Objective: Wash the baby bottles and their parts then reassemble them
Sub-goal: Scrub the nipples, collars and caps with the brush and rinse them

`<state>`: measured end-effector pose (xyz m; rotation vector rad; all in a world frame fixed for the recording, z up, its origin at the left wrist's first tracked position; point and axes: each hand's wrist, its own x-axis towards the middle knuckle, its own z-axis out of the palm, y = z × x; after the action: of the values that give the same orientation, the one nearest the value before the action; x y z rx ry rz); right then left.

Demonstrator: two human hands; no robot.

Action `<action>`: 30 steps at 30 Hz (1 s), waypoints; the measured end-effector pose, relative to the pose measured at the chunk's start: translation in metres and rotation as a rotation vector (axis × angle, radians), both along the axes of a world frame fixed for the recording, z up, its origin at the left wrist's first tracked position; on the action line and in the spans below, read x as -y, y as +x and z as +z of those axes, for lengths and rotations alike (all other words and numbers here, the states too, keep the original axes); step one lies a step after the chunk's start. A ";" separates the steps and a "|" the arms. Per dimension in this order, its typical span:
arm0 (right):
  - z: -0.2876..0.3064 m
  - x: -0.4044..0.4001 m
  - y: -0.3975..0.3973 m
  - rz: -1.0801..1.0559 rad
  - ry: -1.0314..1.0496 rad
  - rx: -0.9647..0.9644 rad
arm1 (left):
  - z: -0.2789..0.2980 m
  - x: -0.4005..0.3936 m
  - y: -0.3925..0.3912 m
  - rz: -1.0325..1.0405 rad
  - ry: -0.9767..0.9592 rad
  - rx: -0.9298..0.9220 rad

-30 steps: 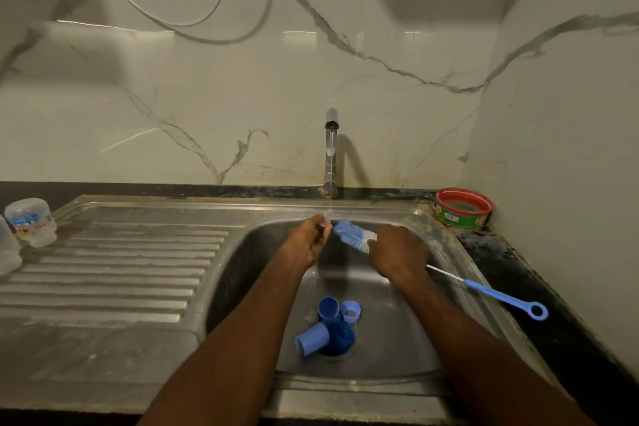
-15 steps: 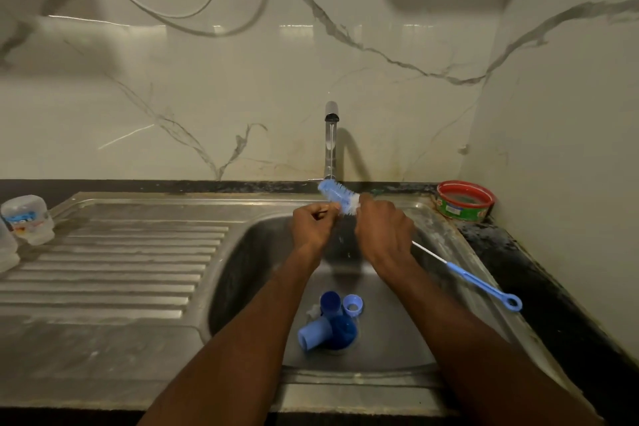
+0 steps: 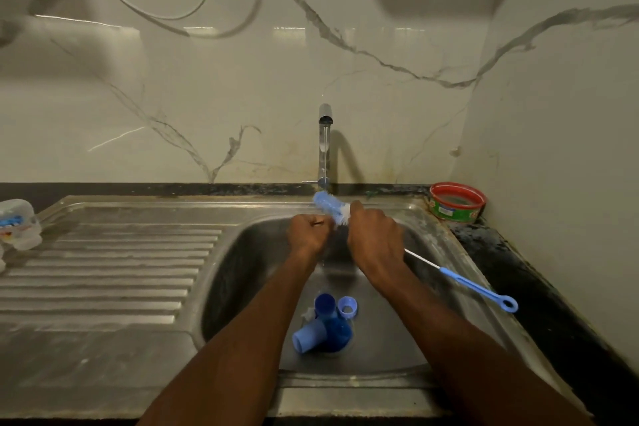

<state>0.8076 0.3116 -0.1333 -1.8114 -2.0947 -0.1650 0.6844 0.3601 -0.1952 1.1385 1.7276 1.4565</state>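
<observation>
Both hands work over the back edge of the sink basin (image 3: 242, 270), under the tap (image 3: 324, 145), with open room on the ribbed drainboard (image 3: 114, 270) to the left. Blue bottle parts (image 3: 325, 325) cluster at the drain; a red-rimmed tub (image 3: 457, 201) sits in the counter's back right corner, bottles (image 3: 19, 225) at the left edge. The right hand (image 3: 375, 240) grips the bottle brush (image 3: 330, 204) just behind its bristles, while the left hand (image 3: 307, 233) is curled round something too small to make out.

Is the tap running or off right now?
Running. A thin stream drops from the tap spout toward the brush head the right hand holds over the sink.
</observation>
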 end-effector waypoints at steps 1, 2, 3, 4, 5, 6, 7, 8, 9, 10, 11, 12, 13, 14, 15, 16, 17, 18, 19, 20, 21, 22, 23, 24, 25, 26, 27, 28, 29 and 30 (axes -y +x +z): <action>0.001 -0.003 -0.002 0.000 0.006 -0.011 | 0.000 0.002 0.003 -0.067 0.032 0.006; 0.002 -0.006 -0.003 -0.007 0.023 -0.024 | 0.001 0.005 0.005 -0.107 0.060 0.016; 0.003 -0.009 -0.004 -0.021 0.033 -0.040 | 0.002 0.006 0.007 -0.124 0.076 0.029; 0.005 -0.012 -0.003 -0.035 0.043 -0.065 | 0.002 0.006 0.007 -0.125 0.080 0.042; 0.006 -0.013 -0.002 -0.051 0.045 -0.088 | 0.001 0.006 0.006 -0.115 0.074 0.065; 0.008 -0.015 0.001 -0.072 0.048 -0.114 | 0.002 0.005 0.005 -0.087 0.059 0.112; 0.009 -0.015 0.005 -0.094 0.056 -0.140 | 0.002 0.001 0.002 -0.029 0.033 0.185; 0.010 -0.015 0.009 -0.106 0.074 -0.164 | 0.003 -0.002 -0.003 0.040 -0.001 0.278; 0.010 -0.014 0.012 -0.108 0.087 -0.183 | 0.003 -0.006 -0.007 0.080 -0.024 0.392; 0.009 -0.012 0.012 -0.096 0.086 -0.202 | 0.003 -0.009 -0.009 0.064 -0.026 0.528; 0.007 -0.009 0.010 -0.075 0.069 -0.219 | 0.004 -0.010 -0.009 -0.001 -0.017 0.655; 0.003 -0.006 0.006 -0.047 0.052 -0.240 | 0.006 -0.011 -0.006 -0.077 -0.016 0.734; -0.001 -0.004 0.001 -0.022 0.036 -0.257 | 0.007 -0.011 -0.002 -0.139 -0.031 0.759; -0.004 -0.003 -0.003 -0.009 0.030 -0.272 | 0.007 -0.010 0.003 -0.191 -0.049 0.760; -0.006 -0.003 -0.007 -0.011 0.031 -0.287 | 0.007 -0.007 0.009 -0.221 -0.055 0.752; -0.005 -0.005 -0.010 -0.015 0.039 -0.304 | 0.007 -0.005 0.013 -0.224 -0.048 0.753; -0.002 -0.007 -0.010 -0.018 0.046 -0.322 | 0.007 -0.005 0.015 -0.206 -0.027 0.756; 0.003 -0.010 -0.009 -0.026 0.061 -0.342 | 0.007 -0.006 0.016 -0.195 -0.008 0.760; 0.007 -0.014 -0.008 -0.049 0.069 -0.364 | 0.008 -0.006 0.015 -0.205 0.004 0.772; 0.011 -0.017 -0.005 -0.083 0.073 -0.386 | 0.009 -0.007 0.015 -0.223 0.012 0.783; 0.014 -0.019 -0.003 -0.110 0.073 -0.403 | 0.011 -0.007 0.015 -0.232 0.029 0.798; 0.013 -0.021 -0.001 -0.118 0.068 -0.410 | 0.012 -0.009 0.014 -0.215 0.048 0.814; 0.011 -0.020 0.000 -0.107 0.055 -0.404 | 0.012 -0.010 0.014 -0.180 0.067 0.840; 0.008 -0.017 -0.001 -0.077 0.035 -0.381 | 0.012 -0.012 0.012 -0.136 0.083 0.868; 0.003 -0.013 -0.004 -0.043 0.016 -0.351 | 0.014 -0.012 0.010 -0.098 0.093 0.891; -0.001 -0.009 -0.007 -0.017 0.003 -0.321 | 0.014 -0.012 0.007 -0.073 0.092 0.893; -0.005 -0.005 -0.009 -0.001 -0.005 -0.297 | 0.013 -0.013 0.005 -0.058 0.087 0.882; -0.007 -0.002 -0.011 0.003 -0.001 -0.276 | 0.011 -0.014 0.005 -0.044 0.079 0.866; -0.008 0.001 -0.012 0.000 0.011 -0.260 | 0.011 -0.014 0.006 -0.027 0.071 0.849; -0.007 0.001 -0.013 -0.005 0.027 -0.253 | 0.011 -0.014 0.008 -0.013 0.061 0.831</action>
<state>0.7950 0.3102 -0.1406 -1.7226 -1.9028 0.0332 0.6925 0.3743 -0.1847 0.4396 1.0864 1.6543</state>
